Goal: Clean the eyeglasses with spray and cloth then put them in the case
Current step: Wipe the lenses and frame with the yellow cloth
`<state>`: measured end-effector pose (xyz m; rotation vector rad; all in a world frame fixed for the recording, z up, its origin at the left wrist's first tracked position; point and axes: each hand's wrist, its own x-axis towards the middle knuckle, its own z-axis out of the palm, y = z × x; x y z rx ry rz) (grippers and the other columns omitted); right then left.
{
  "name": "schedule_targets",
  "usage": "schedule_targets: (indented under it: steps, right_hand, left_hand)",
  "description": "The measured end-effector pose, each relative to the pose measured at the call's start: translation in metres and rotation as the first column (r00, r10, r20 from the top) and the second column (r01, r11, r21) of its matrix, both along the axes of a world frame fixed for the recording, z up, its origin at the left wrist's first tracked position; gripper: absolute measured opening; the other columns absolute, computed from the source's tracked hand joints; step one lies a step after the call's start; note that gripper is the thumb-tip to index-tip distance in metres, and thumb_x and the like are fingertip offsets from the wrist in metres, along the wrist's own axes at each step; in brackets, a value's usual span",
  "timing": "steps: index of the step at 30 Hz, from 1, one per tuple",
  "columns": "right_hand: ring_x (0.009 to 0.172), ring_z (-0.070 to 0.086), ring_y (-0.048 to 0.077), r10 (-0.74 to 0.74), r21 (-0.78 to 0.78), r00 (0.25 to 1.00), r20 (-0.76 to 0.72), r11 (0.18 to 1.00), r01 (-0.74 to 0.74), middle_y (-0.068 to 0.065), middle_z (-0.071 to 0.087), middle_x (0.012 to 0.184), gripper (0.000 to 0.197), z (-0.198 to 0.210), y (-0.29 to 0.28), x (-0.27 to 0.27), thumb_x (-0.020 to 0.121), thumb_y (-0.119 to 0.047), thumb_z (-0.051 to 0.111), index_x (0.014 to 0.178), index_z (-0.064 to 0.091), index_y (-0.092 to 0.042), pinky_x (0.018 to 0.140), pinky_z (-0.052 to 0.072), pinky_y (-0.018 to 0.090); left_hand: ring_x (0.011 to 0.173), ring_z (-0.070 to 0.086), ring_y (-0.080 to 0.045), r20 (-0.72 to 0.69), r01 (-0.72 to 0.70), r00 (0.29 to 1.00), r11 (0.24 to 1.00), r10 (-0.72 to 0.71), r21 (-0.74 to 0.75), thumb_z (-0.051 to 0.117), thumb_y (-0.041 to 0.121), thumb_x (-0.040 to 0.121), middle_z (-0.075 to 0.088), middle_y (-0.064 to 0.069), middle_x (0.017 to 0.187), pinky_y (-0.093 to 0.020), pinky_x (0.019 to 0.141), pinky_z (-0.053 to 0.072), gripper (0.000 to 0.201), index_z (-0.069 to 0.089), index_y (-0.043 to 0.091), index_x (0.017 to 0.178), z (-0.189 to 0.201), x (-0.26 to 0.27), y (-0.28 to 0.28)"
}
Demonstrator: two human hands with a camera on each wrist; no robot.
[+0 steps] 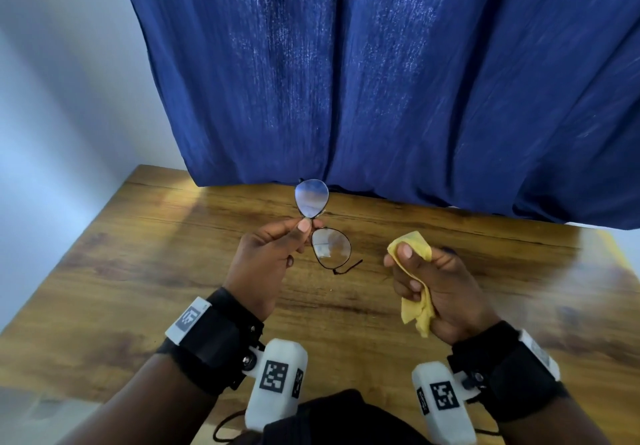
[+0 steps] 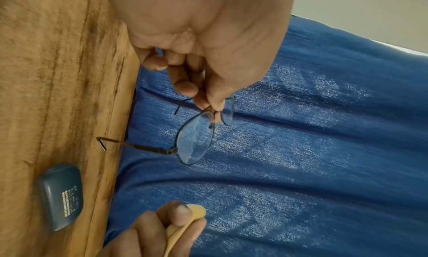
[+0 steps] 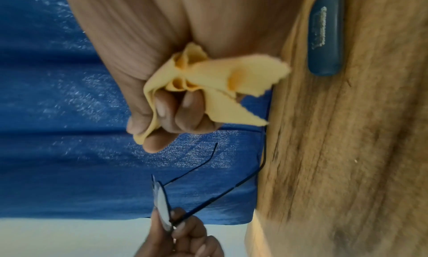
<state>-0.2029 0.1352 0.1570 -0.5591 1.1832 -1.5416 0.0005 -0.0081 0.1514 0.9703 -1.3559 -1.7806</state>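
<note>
The left hand (image 1: pixel 266 254) is raised above the wooden table (image 1: pixel 138 271), with thumb and forefinger pinched together on the bridge of the glasses (image 1: pixel 322 226). The glasses hang off the table surface, turned so that one lens stands at about twelve o'clock from the fingertips, against the blue curtain (image 1: pixel 381 80), and the other at about four o'clock, over the wood. In the left wrist view the same hand (image 2: pixel 208 50) grips the thin dark frame (image 2: pixel 197 138) at the bridge, and both arms of the frame are unfolded, one of them ending in a bent tip over the table edge. The nearer lens shows a hazy, streaked film.

The right hand (image 1: pixel 436 285) sits at about three o'clock from the glasses, apart from them, its fingers curled tightly around a crumpled yellow cloth (image 1: pixel 415 288). One bunch of the cloth sticks out above the thumb, and a loose tail hangs below the palm. The right wrist view shows the cloth (image 3: pixel 208 83) wadded in the fist (image 3: pixel 166 105), its ragged corners spreading toward the table.

A closed blue case (image 2: pixel 60 196) with pale lettering on its lid lies flat on the table near the back edge, by the curtain, at about seven o'clock from the glasses in the left wrist view. The right wrist view shows it (image 3: pixel 324 37) too, beyond the cloth. Both wrists carry black straps with white camera housings (image 1: pixel 277 385).
</note>
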Motion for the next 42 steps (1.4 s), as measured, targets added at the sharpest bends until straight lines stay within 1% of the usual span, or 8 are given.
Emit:
schedule_targets:
  steps: [4,6,8,11,15,18,26,42]
  right_hand:
    - [0.062,0.047,0.014,-0.071,0.095,0.962,-0.265,0.990,0.100,0.014,0.057,0.078,0.023,0.011,-0.002,0.012,0.080,-0.035,0.076,0.087,0.081,-0.013,0.057,0.042,0.025]
    - [0.062,0.054,0.011,-0.063,0.069,0.868,-0.492,0.991,0.112,-0.004,0.064,0.070,0.014,0.023,-0.002,0.016,0.085,-0.031,0.073,0.074,0.080,-0.027,0.055,0.043,0.021]
    - [0.062,0.060,0.009,-0.068,-0.044,0.694,-0.717,0.998,0.052,-0.017,0.069,0.075,0.022,0.032,-0.004,0.018,0.093,-0.021,0.069,0.075,0.078,-0.029,0.052,0.044,0.023]
    - [0.073,0.061,0.020,-0.089,-0.148,0.360,-0.929,0.979,-0.139,-0.007,0.065,0.095,0.022,0.037,-0.008,0.015,0.099,-0.024,0.064,0.090,0.076,-0.009,0.059,0.048,0.038]
    - [0.070,0.050,0.012,-0.046,-0.034,-0.033,-0.998,0.955,-0.294,-0.004,0.053,0.092,0.018,0.043,-0.016,0.016,0.097,-0.026,0.055,0.094,0.070,-0.015,0.055,0.046,0.036]
    - [0.071,0.048,0.013,-0.073,-0.011,-0.207,-0.976,0.957,-0.290,-0.002,0.053,0.090,0.022,0.049,-0.023,0.020,0.094,-0.026,0.053,0.094,0.072,-0.015,0.057,0.039,0.031]
    - [0.079,0.028,0.002,-0.165,-0.103,-0.202,-0.965,0.953,-0.285,-0.002,0.050,0.084,0.019,0.044,-0.017,0.019,0.086,-0.026,0.060,0.104,0.065,-0.027,0.069,0.027,0.029]
    - [0.078,0.037,0.005,-0.127,-0.067,-0.166,-0.978,0.943,-0.327,-0.004,0.051,0.086,0.021,0.047,-0.030,0.038,0.086,-0.031,0.058,0.103,0.071,-0.031,0.067,0.040,0.037]
  left_hand:
    - [0.077,0.046,-0.009,-0.016,0.010,1.000,1.000,-0.010,-0.029,0.067,0.035,0.092,0.066,0.004,0.080,-0.025,0.066,0.035,0.023,0.084,0.021,0.099,0.005,0.003,-0.002]
    - [0.078,0.047,-0.011,-0.013,0.019,1.000,0.998,-0.020,-0.051,0.067,0.038,0.090,0.066,0.004,0.080,-0.025,0.067,0.036,0.026,0.083,0.021,0.100,0.006,0.002,-0.001]
    - [0.076,0.052,-0.004,-0.011,0.017,1.000,0.998,-0.018,-0.067,0.066,0.031,0.095,0.069,0.009,0.079,-0.019,0.067,0.039,0.023,0.083,0.017,0.101,0.007,-0.001,0.002]
    - [0.068,0.059,0.006,-0.024,0.010,1.000,0.995,-0.013,-0.100,0.061,0.017,0.101,0.073,0.016,0.074,-0.008,0.062,0.043,0.021,0.079,0.007,0.104,0.010,-0.008,0.007]
    - [0.068,0.056,0.006,-0.024,0.036,0.999,0.987,-0.040,-0.154,0.061,0.015,0.101,0.075,0.015,0.077,-0.007,0.062,0.042,0.022,0.080,0.006,0.105,0.015,-0.013,0.015]
    - [0.067,0.055,0.005,-0.018,0.020,1.000,0.986,-0.024,-0.167,0.062,0.015,0.100,0.074,0.015,0.074,-0.007,0.061,0.043,0.020,0.081,0.010,0.102,0.019,-0.015,0.018]
    - [0.061,0.057,0.004,-0.047,-0.005,0.999,0.995,0.001,-0.101,0.059,0.005,0.100,0.074,0.011,0.067,-0.007,0.056,0.042,0.022,0.080,0.006,0.093,0.032,-0.016,0.018]
    - [0.060,0.056,0.003,-0.015,-0.004,1.000,0.992,0.003,-0.128,0.064,0.008,0.098,0.075,0.010,0.067,-0.007,0.057,0.041,0.020,0.081,0.007,0.088,0.033,0.004,0.008]
